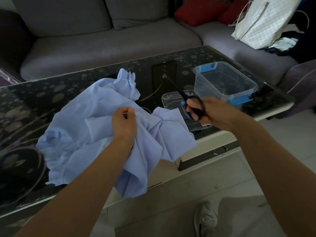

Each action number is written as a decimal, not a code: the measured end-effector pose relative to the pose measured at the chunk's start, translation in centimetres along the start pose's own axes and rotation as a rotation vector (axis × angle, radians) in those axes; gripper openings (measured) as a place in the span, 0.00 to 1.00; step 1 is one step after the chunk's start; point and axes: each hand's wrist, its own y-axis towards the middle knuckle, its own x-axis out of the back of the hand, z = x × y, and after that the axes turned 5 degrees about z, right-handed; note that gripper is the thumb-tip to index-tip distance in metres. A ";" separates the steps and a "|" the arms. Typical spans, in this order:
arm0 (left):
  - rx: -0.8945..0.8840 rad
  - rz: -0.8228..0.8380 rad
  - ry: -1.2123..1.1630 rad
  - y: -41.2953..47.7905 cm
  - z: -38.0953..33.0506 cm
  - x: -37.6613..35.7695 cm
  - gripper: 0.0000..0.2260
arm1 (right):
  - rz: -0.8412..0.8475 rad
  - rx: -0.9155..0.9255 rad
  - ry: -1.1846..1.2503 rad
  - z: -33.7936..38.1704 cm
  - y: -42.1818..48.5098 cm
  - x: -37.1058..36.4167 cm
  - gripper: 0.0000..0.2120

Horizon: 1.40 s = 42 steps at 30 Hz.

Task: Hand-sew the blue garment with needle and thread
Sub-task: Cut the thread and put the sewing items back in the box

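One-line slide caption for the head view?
Over the table, left hand pinches blue garment; right hand holds black scissors.

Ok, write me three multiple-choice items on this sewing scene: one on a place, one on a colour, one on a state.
1. Where does the clear box stand?
A. on the sofa
B. on the table, to the right of the blue garment
C. on the floor

2. What colour are the scissors in the right hand?
A. red
B. silver
C. black

3. What is the left hand doing?
A. lying flat on the table
B. pinching at the blue garment
C. hanging idle

Answers:
1 B, the box sits on the dark tabletop just beyond the right hand.
2 C, both blades and handles show black.
3 B, its fingertips are curled together on the fabric.
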 end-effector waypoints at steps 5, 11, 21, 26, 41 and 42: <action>-0.051 0.018 -0.130 0.1 0.4 -0.3 0.02 | -0.503 -0.085 -0.784 -1.8 3.8 -1.2 0.14; -0.078 0.027 -0.091 0.1 0.9 -0.2 0.07 | -0.590 -0.064 -0.998 -2.8 5.2 -1.7 0.13; 0.050 0.085 0.093 0.8 1.2 -0.5 0.19 | -0.319 0.200 -1.115 -2.3 4.5 -5.1 0.08; -0.001 0.053 0.066 0.8 1.5 -0.3 0.16 | -0.279 0.059 -1.275 -3.3 5.2 -5.7 0.07; -0.030 -0.102 -0.478 1.7 -0.5 0.8 0.09 | -0.442 0.334 -0.058 0.4 1.1 -3.2 0.08; 0.002 -0.050 -0.365 1.7 -0.4 0.4 0.15 | -0.421 0.373 0.003 0.5 0.5 -2.8 0.09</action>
